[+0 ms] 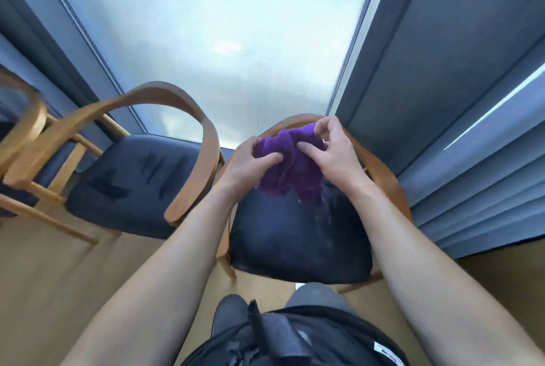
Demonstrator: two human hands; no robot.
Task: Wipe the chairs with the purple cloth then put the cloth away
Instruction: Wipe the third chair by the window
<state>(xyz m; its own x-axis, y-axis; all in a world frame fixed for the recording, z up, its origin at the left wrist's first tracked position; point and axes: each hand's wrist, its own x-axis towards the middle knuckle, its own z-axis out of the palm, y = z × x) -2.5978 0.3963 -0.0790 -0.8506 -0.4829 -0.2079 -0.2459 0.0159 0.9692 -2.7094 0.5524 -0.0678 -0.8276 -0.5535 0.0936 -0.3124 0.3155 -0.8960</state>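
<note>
Cloth of soft purple terry, bunched mid-frame over dark-cushioned wooden chair; pinched by left hand and right hand. Likely light, limp; best gripped by gathered folds.

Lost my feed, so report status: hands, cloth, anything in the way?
Left hand and right hand both grip the purple cloth. Cloth bunched, held over near chair, dark seat. Nothing seen in the way.
</note>
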